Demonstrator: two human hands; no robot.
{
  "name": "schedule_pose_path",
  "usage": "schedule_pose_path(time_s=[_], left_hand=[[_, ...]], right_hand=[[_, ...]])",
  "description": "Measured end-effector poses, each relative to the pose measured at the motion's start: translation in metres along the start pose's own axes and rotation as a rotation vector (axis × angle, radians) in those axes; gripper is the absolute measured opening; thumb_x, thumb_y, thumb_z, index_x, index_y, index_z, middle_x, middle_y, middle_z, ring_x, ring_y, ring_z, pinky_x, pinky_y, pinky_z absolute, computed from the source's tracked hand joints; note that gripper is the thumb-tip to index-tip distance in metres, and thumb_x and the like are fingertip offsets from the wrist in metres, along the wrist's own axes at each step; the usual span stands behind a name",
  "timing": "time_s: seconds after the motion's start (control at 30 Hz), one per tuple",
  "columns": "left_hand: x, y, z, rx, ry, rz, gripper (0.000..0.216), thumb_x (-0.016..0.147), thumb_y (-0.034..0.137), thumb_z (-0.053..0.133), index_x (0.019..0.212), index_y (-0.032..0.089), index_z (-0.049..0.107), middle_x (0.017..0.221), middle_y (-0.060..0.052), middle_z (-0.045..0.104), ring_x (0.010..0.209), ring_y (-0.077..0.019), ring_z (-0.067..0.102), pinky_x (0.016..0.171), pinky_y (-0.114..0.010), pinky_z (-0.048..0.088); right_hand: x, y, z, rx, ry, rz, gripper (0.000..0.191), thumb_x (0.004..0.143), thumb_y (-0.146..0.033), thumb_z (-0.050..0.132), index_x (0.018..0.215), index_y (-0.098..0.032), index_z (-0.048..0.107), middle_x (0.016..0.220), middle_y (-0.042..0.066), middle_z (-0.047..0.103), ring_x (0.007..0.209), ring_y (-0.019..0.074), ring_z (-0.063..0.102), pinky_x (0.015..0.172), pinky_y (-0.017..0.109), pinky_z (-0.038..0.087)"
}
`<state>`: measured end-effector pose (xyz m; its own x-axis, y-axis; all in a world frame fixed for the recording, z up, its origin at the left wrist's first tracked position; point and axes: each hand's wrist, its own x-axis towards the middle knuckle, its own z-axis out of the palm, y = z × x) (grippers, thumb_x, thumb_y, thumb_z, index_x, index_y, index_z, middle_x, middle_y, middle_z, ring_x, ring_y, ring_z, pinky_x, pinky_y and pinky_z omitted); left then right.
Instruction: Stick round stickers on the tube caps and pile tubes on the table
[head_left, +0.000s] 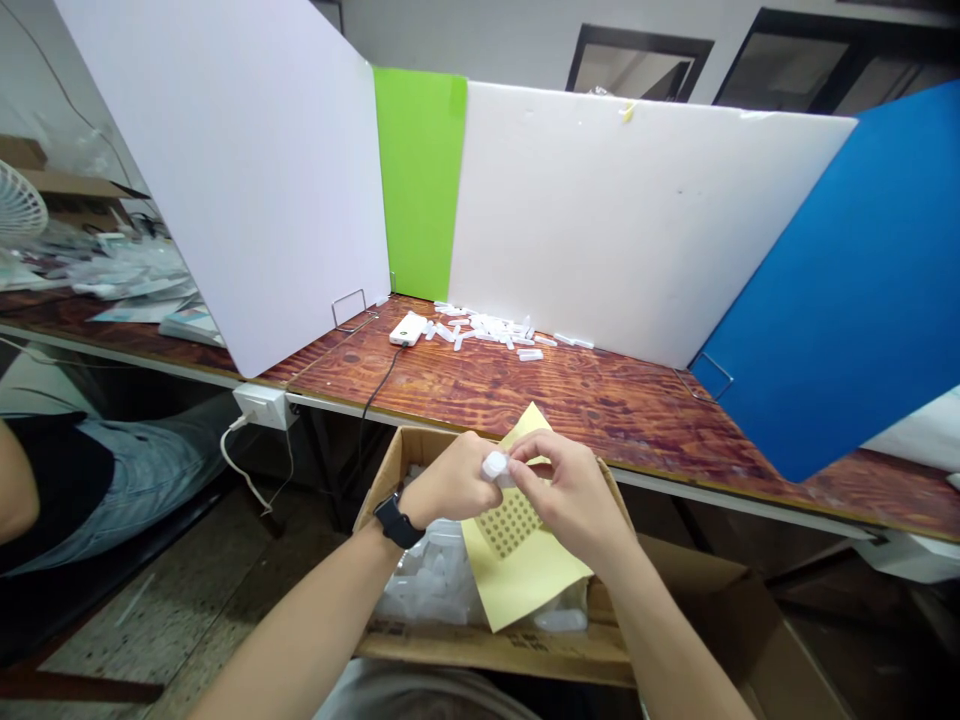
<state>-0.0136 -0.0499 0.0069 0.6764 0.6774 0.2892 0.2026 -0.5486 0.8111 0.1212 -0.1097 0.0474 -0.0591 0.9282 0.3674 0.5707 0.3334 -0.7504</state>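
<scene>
My left hand, with a black watch on its wrist, is closed around a small translucent plastic bottle, its white end turned up. Against that end, the thumb and fingertips of my right hand are pinched together; whatever is between them is too small to make out. Below both hands, a yellow sheet lies over an open cardboard box. On it is a patch of small round dot stickers, partly covered by my right hand. Translucent plastic containers fill the box under the sheet.
Several small clear plastic pieces lie scattered on the wooden table, beside a white corded device. White, green and blue panels wall the table. A power socket hangs at its edge. Another person's leg is at left.
</scene>
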Motion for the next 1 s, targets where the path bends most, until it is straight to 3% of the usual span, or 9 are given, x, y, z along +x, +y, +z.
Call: schedule_pose_path(time_s=[0.13,0.3,0.6,0.77,0.9,1.0], left_hand=[[-0.001,0.001,0.001,0.024,0.023,0.011,0.013,0.046,0.009,0.038,0.049,0.017,0.028,0.049,0.005,0.028,0.048,-0.007,0.023,0.043,-0.022,0.016],[-0.002,-0.001,0.001,0.06,0.002,0.002,0.014,0.047,0.009,0.04,0.049,0.016,0.028,0.049,0.005,0.026,0.048,-0.0065,0.021,0.043,-0.022,0.015],[-0.003,0.004,0.0,-0.062,-0.016,-0.028,0.015,0.049,0.008,0.042,0.053,0.016,0.031,0.052,0.006,0.027,0.05,-0.0061,0.022,0.042,-0.021,0.016],[-0.001,0.002,0.003,0.014,-0.013,0.007,0.014,0.049,0.007,0.041,0.051,0.016,0.03,0.05,0.006,0.027,0.048,-0.0057,0.021,0.042,-0.021,0.015],[0.0,0.001,0.004,0.039,0.01,0.003,0.011,0.05,0.007,0.04,0.051,0.016,0.033,0.049,0.006,0.029,0.048,-0.006,0.024,0.043,-0.021,0.018],[0.0,0.004,0.005,0.014,0.031,-0.013,0.013,0.05,0.007,0.041,0.051,0.016,0.032,0.049,0.006,0.03,0.048,-0.0059,0.024,0.043,-0.021,0.017]], right_hand=[[-0.001,-0.001,0.004,0.004,0.042,0.084,0.01,0.068,-0.016,0.052,0.06,-0.016,0.059,0.066,0.003,0.062,0.062,0.0151,0.056,0.054,0.024,0.045],[0.002,0.006,0.002,0.073,-0.02,0.205,0.01,0.066,-0.021,0.056,0.058,-0.016,0.057,0.064,0.002,0.06,0.06,0.0142,0.054,0.055,0.024,0.042],[0.007,0.023,0.0,0.646,-0.182,0.234,0.013,0.065,-0.027,0.065,0.07,-0.016,0.06,0.068,0.0,0.06,0.062,0.012,0.053,0.059,0.024,0.041],[0.011,0.027,0.001,0.684,-0.184,0.287,0.018,0.057,-0.026,0.072,0.062,-0.014,0.06,0.06,0.0,0.058,0.056,0.011,0.05,0.055,0.024,0.039],[0.012,0.028,0.001,0.629,-0.134,0.255,0.016,0.062,-0.027,0.069,0.062,-0.014,0.059,0.059,0.0,0.057,0.055,0.0107,0.049,0.055,0.024,0.037],[0.011,0.028,0.0,0.642,-0.169,0.197,0.016,0.066,-0.029,0.065,0.067,-0.014,0.059,0.064,0.0,0.058,0.059,0.0111,0.05,0.056,0.024,0.038]])
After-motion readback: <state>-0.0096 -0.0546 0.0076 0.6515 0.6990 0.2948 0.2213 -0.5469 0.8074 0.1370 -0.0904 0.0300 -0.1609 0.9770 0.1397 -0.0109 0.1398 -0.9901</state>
